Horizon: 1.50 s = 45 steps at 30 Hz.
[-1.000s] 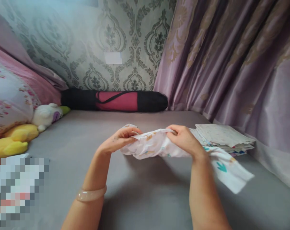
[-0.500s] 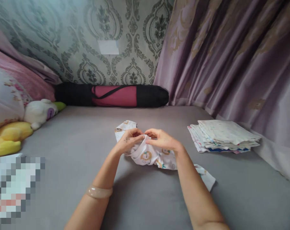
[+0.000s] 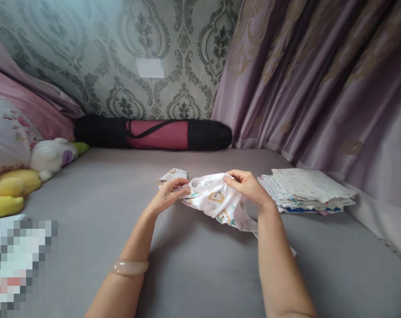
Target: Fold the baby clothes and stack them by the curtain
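A small white shirt (image 3: pixel 220 205) with printed animal faces is stretched between my two hands above the grey sheet. My left hand (image 3: pixel 169 195) pinches one side of its ribbed neck opening. On the other side of that opening, my right hand (image 3: pixel 246 183) grips the edge between thumb and fingers. The neckline gapes between them. One sleeve sticks out beyond my left hand; the other trails down behind my right forearm, which hides part of it. A pale bangle circles my left forearm.
A stack of folded cloths (image 3: pixel 311 190) lies at the right. Along the wall rests a long black and red bag (image 3: pixel 157 134). Plush toys (image 3: pixel 51 157) and a floral pillow (image 3: pixel 6 132) sit at the left, above a blurred-out object (image 3: pixel 16 260). Purple curtains (image 3: pixel 313 88) hang at the right.
My hands have moved apart from close together, the right one going rightward. The shirt's bunched neckline has spread open between them, and its body has lifted a little.
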Tool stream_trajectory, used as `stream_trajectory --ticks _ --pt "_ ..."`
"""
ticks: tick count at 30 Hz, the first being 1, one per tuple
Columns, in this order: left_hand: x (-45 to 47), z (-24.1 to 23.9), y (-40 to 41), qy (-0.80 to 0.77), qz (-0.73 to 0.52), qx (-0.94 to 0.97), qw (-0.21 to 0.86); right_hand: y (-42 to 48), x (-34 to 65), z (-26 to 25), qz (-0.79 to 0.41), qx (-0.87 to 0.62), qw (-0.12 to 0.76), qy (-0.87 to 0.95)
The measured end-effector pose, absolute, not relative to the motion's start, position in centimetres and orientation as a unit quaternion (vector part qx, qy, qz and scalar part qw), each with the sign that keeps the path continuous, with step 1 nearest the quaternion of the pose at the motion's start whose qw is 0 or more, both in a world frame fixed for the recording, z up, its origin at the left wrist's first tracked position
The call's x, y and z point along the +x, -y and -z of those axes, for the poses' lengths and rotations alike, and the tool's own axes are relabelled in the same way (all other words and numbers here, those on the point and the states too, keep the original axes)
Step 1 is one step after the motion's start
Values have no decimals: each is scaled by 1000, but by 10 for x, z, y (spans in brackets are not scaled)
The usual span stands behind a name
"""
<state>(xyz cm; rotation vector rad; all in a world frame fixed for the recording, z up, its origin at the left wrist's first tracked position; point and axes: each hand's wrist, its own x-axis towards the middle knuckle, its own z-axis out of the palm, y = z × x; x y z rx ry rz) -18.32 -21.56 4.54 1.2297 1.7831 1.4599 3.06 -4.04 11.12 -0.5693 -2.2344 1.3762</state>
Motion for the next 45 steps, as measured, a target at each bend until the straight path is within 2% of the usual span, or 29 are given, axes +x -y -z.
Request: stream_trajectory --ticks 7,12,15,19,24,26,28,30,34,36,41,45 --pt "-185 -29 208 -655 -554 449 250 42 33 -113 -515 -208 211 804" --pt "-186 -37 211 -655 -560 458 220 43 38 -115 -499 -193 223 815" --pt "-186 -62 219 -638 -590 464 171 45 40 -117 -430 -196 251 845" --pt "-174 -132 245 -640 -589 488 76 61 43 -136 -326 -220 273 878" --pt "-152 -219 296 -636 -540 528 -156 94 54 -180 -267 -223 415 841" --pt "-158 -228 309 -653 -506 539 -165 101 59 -193 -255 -208 418 847" --pt "-169 -224 314 -676 -437 577 -134 103 64 -203 -240 -173 352 888" --pt "-177 -218 315 -684 -428 576 -131 104 67 -213 -227 -142 314 911" --pt "-177 -215 312 -661 -518 499 -215 104 66 -231 -220 -124 387 887" --pt "-180 -213 306 -665 -528 496 -183 99 61 -234 -216 -124 361 899" --pt "-203 -193 284 -696 -505 509 52 70 45 -219 -210 -162 260 929" --pt "-221 -179 278 -690 -474 523 159 45 33 -204 -243 -142 206 937"
